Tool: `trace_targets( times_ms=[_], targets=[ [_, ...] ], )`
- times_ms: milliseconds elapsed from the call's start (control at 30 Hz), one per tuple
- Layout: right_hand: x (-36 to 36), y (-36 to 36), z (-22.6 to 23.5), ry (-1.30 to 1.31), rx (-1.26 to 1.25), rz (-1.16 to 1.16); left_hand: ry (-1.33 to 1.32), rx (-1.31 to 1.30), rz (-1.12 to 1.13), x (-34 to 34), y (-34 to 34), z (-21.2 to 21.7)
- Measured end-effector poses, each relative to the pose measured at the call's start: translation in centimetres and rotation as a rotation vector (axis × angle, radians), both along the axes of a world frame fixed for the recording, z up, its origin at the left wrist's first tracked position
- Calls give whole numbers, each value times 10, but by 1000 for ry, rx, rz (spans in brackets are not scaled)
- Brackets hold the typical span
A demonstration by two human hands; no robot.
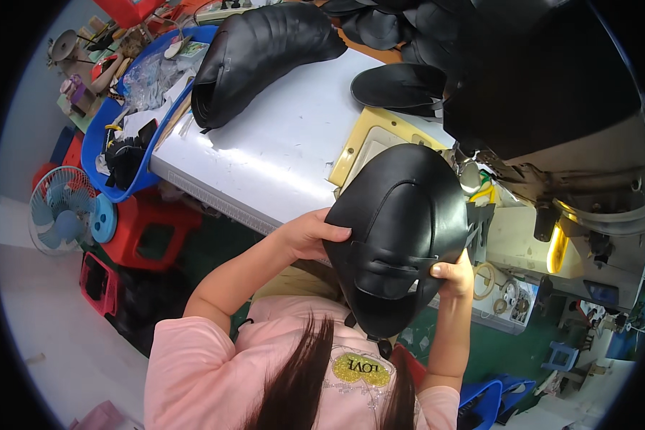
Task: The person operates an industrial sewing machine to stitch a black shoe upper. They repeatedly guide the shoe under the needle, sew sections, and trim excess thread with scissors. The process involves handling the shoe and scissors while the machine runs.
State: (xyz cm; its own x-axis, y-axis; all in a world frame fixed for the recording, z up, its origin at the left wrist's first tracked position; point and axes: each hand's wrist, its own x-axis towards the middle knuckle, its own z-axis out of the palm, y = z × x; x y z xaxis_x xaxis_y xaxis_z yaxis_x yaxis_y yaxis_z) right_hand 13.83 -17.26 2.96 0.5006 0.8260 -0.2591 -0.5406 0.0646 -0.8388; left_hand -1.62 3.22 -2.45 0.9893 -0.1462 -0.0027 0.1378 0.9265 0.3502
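I hold a large black leather piece [401,229], shaped and stitched with raised seams, up in front of me over the near edge of the grey worktable [279,150]. My left hand [309,233] grips its left edge, thumb on the front. My right hand [453,276] grips its lower right edge. A second black leather piece [258,54] of the same kind lies on the far left of the table. Flat black cut parts [398,82] lie beyond it at the back.
A sewing machine [552,179] with a yellow lamp stands at the right. A blue tray [132,107] with bags and tools sits left of the table. Red stools [147,229] and a small fan [61,208] stand on the floor at left.
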Motion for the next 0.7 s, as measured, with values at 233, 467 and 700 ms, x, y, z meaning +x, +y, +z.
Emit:
trace_targets(
  times_ms=[233, 467, 700],
  targets=[
    [-1, 3, 8, 4, -71, 23, -78, 29, 57, 1, -2, -13],
    [2, 1, 6, 29, -96, 19, 34, 199, 53, -1, 2, -18],
    [25, -10, -20, -11, 57, 130, -43, 206, 26, 2, -8, -11]
  ],
)
